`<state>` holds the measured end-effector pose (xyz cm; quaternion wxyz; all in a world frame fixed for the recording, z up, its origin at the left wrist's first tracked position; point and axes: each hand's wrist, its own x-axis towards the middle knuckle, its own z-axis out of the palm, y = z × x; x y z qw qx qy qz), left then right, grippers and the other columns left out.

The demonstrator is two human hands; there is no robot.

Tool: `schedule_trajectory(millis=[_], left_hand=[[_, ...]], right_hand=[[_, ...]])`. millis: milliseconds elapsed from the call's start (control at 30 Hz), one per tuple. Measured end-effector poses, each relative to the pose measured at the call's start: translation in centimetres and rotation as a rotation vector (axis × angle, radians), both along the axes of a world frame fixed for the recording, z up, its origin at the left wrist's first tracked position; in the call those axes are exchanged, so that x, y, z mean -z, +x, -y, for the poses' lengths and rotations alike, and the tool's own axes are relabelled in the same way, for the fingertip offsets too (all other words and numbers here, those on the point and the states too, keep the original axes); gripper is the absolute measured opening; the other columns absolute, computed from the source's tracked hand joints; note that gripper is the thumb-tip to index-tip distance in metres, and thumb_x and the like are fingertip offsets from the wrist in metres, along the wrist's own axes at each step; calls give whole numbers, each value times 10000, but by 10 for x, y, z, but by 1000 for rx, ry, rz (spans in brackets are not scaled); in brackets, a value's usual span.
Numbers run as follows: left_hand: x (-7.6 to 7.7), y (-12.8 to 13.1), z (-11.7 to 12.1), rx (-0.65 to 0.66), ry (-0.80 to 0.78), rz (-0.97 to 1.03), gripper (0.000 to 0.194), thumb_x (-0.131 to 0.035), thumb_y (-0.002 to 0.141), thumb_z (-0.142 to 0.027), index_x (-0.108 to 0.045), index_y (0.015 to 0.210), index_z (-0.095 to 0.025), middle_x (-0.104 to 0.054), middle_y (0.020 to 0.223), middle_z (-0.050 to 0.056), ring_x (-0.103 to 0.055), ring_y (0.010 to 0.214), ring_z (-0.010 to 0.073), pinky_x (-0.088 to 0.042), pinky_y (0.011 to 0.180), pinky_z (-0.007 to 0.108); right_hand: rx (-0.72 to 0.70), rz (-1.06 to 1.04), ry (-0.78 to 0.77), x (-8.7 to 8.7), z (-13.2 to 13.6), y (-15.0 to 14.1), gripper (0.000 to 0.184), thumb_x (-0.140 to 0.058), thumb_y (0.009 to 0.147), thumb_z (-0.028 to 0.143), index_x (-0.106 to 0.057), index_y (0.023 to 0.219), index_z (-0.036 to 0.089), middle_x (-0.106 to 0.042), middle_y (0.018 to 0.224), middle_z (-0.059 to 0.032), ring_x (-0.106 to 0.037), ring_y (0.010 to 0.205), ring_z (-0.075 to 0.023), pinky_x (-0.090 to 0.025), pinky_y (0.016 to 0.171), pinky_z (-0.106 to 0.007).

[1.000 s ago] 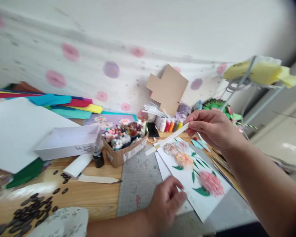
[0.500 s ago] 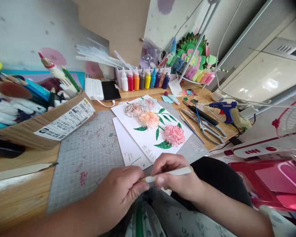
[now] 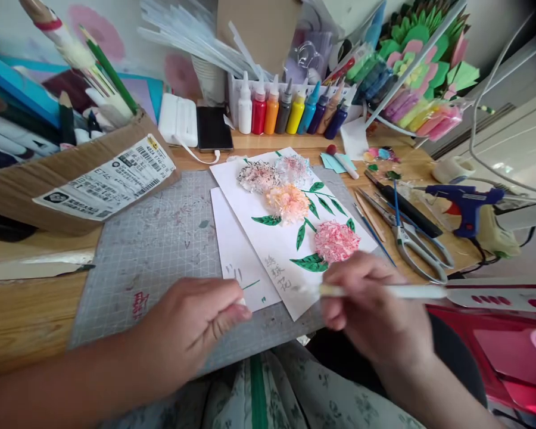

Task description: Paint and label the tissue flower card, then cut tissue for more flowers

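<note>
A slim white marker pen (image 3: 417, 291) is held in my right hand (image 3: 375, 310), its pale tip end blurred and pointing left over the lower edge of the painted sheet. My left hand (image 3: 205, 322) is closed, thumb against the forefinger, above the grey cutting mat (image 3: 161, 238). A small whitish bit shows at its thumb tip; I cannot make out what it is. The white sheet (image 3: 245, 190) bears ruffled flowers, among them a pink one (image 3: 337, 241) and an orange one (image 3: 288, 204), with green painted leaves and grey handwritten characters. Under it lies a second paper (image 3: 232, 250) with pen marks.
On the left stands a cardboard box (image 3: 9, 190) of pens and brushes. Paint bottles (image 3: 297, 113) line the back beside a black phone (image 3: 214, 128). Scissors (image 3: 422, 256), thin brushes and a blue glue gun (image 3: 467, 202) lie at the right.
My hands have come apart: the right moved right and up with the marker pen, the left slightly left. The view has tilted down and closer to the table.
</note>
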<state>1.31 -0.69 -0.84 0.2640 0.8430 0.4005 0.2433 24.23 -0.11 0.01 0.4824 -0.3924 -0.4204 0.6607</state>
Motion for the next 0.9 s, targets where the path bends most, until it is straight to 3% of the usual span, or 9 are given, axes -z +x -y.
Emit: schedule_trajectory(millis=[67,167,267,400,600,900], left_hand=[[0,-1,-1,-21,49,-16,340,-393,941,-310,-417,622,-194,-417,511,-61,-439,443,75,-317,445,188],[1,4,2,94,95,-63,286,-378,944,-291,-492,700,-194,-553,616,-28,-528,527,104,-399,502,210],[5,11,6,200,129,-97,245,-356,935,-217,-536,771,-194,-679,956,43,-633,722,150,-485,628,260],[16,12,10,167,180,-143,177,-387,870,-146,-519,765,-201,-607,1245,94,-650,750,199,-506,621,323],[34,8,15,110,235,-177,100,-440,798,-162,-463,718,-216,-536,1342,132,-640,662,219,-480,519,341],[46,10,15,20,242,-66,54,-507,764,-183,-506,719,-213,-523,1369,73,-647,707,175,-539,606,302]], right_hand=[[108,68,97,1,-6,10,93,-636,813,254,-631,748,188,-660,571,0,-591,449,-111,-483,403,-197],[188,213,206,10,-8,8,60,-650,798,201,-594,775,197,-638,579,18,-578,454,-104,-471,418,-199],[192,357,248,21,-5,-5,78,-625,804,179,-554,784,204,-602,575,35,-562,459,-97,-445,418,-195],[188,583,275,26,-2,-15,75,-625,781,170,-558,773,203,-617,617,19,-583,495,-109,-443,427,-202],[173,831,424,22,-4,-16,116,-651,760,136,-597,816,223,-658,701,17,-624,603,-102,-460,474,-182],[156,913,445,24,-7,-20,162,-660,764,147,-622,856,274,-679,736,46,-642,680,-93,-536,613,-181]])
